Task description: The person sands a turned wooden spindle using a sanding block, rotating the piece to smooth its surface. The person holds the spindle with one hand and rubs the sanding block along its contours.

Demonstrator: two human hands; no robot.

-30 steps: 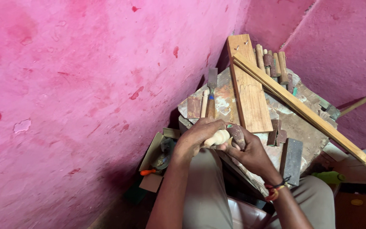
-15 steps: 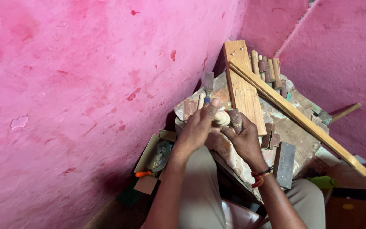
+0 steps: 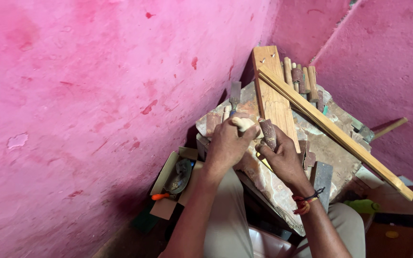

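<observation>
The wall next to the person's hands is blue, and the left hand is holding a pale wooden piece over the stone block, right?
Not quite. The head view shows the wall is pink, not blue. The rest holds: the left hand grips the pale wooden piece over the stone block, while the right hand holds a dark brown piece against it.

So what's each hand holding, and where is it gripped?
Left hand wraps the lower end of a pale turned wooden piece; right hand pinches a folded brown sandpaper strip by its lower part.

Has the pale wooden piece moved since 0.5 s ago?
Yes. The pale wooden piece shifted slightly left, away from the upright plank, in the left hand.
</observation>
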